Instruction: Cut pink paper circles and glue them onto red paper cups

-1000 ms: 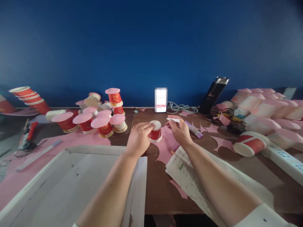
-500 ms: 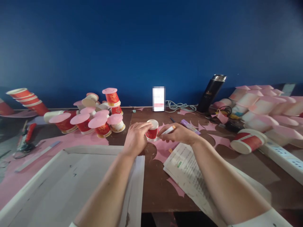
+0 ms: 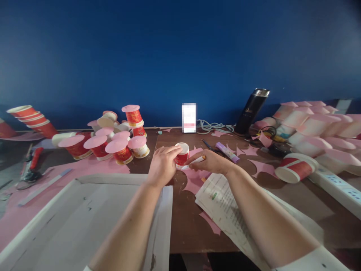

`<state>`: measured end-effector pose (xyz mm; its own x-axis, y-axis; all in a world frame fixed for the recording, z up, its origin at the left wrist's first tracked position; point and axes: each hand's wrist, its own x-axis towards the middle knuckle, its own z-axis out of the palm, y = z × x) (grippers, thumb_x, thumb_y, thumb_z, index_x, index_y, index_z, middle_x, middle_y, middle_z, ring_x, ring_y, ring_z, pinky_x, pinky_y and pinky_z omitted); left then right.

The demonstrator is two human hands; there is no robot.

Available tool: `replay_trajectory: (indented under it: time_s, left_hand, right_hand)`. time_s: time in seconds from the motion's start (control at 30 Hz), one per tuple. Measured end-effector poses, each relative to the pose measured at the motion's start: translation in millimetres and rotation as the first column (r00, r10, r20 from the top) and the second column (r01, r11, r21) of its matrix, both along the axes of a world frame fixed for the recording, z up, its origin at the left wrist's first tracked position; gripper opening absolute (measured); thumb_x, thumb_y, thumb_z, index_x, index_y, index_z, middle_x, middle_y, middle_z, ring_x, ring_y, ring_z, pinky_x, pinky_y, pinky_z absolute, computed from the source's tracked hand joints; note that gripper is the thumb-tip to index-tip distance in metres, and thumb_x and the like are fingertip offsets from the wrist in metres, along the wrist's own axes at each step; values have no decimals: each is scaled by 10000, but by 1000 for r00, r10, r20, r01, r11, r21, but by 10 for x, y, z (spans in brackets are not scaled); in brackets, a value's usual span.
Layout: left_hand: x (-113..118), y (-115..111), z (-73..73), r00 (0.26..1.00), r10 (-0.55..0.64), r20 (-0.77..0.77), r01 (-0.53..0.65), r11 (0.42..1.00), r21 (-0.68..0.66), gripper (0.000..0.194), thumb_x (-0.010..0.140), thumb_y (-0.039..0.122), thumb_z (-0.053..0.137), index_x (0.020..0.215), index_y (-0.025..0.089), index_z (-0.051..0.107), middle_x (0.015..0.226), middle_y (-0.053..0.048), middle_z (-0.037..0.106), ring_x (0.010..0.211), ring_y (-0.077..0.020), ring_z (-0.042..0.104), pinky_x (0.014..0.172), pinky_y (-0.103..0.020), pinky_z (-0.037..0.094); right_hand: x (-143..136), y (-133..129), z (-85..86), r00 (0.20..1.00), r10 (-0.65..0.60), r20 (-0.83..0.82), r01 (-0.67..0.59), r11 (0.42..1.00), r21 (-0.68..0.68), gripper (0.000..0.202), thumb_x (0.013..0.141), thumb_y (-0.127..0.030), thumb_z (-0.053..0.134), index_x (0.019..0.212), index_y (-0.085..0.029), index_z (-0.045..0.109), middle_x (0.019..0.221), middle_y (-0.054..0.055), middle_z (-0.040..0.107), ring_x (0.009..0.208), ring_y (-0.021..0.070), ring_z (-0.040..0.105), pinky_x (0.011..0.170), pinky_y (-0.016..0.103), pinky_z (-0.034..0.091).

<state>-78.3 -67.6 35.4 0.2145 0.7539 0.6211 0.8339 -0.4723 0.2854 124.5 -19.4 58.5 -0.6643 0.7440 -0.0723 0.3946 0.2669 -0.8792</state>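
A red and white paper cup [image 3: 182,155] stands upright on pink paper [image 3: 194,180] at the middle of the table. My left hand [image 3: 164,163] grips its left side, with fingers over the rim. In my right hand [image 3: 207,162] is a white pen with an orange end [image 3: 199,159], slanting down to the left. Its tip is at the lower right of the cup, near the base. Whether the tip touches cup or paper cannot be made out.
Cups with pink discs [image 3: 120,146] stand at left, beyond a white tray [image 3: 113,178]. A lit phone [image 3: 188,118], black flask [image 3: 251,113], purple tube [image 3: 228,152], printed sheets [image 3: 225,199], power strip [image 3: 335,180] and piled cups [image 3: 318,124] lie around.
My right hand has moved slightly left and down, bringing the pen to the cup's base at a changed slant. Dark scissors and the purple tube show more. My left hand stays on the cup.
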Motion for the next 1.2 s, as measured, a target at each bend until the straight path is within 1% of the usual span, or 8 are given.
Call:
replay_trajectory:
  time_s: [0.3,0.47,0.6,0.77,0.93,1.03,1.13,1.2]
  left_hand:
    - [5,-4,8,1000,-2,3,2,1000,3,472,761,-11,432,1129,202,638,1171,-37,663,1031,-200,601,926,-407,462]
    - [-4,10,-5,1000,5,0,-5,1000,7,485,742,-18,436,1123,199,643,1171,-38,663,1029,-203,602,925,-409,465]
    - [-7,15,-10,1000,1,5,-1,1000,12,496,741,-25,428,1123,209,642,1169,-37,663,1036,-199,603,928,-407,467]
    - [2,10,3,1000,-8,9,8,1000,11,479,752,-27,416,1112,189,647,1159,-45,667,1029,-199,606,920,-404,476]
    - [4,20,-3,1000,-18,20,17,1000,24,475,752,-30,417,1110,184,646,1153,-53,669,1039,-198,603,928,-405,478]
    - [7,26,-13,1000,-25,17,24,999,34,484,740,-33,424,1109,190,644,1152,-52,669,1037,-197,606,928,-402,480]
    - [21,15,-10,1000,-18,16,17,999,40,451,748,3,466,1117,195,640,1157,-50,665,1034,-201,607,937,-398,476]
    - [36,2,-1,1000,-11,19,10,999,43,377,783,78,511,1118,197,638,1156,-54,664,1033,-208,608,948,-406,468]
  right_hand:
    - [19,15,9,997,-19,70,15,998,61,221,718,-286,663,914,-254,760,822,-3,732,771,178,653,702,265,495]
    - [66,42,26,997,-30,71,26,999,46,185,709,-280,664,862,-267,768,773,-8,731,732,181,657,669,268,496]
    - [103,67,6,996,-70,63,68,997,38,178,690,-276,670,837,-278,771,723,-8,722,711,188,662,639,270,503]
    - [149,98,1,991,-114,74,114,994,6,188,671,-265,665,828,-250,767,663,-2,701,628,161,637,547,239,477]
    - [201,135,-14,987,-152,46,152,988,-17,184,683,-250,641,818,-230,764,647,5,694,600,143,619,522,224,468]
    - [224,163,-57,983,-184,24,184,982,-26,216,682,-243,634,857,-228,761,637,5,692,603,144,621,513,221,467]
    - [238,189,-100,975,-221,28,222,974,-36,247,680,-249,636,894,-221,757,647,14,698,612,147,625,509,220,466]
    - [241,200,-118,970,-243,31,244,969,-35,242,684,-259,636,889,-216,756,654,21,700,604,144,621,495,216,455]
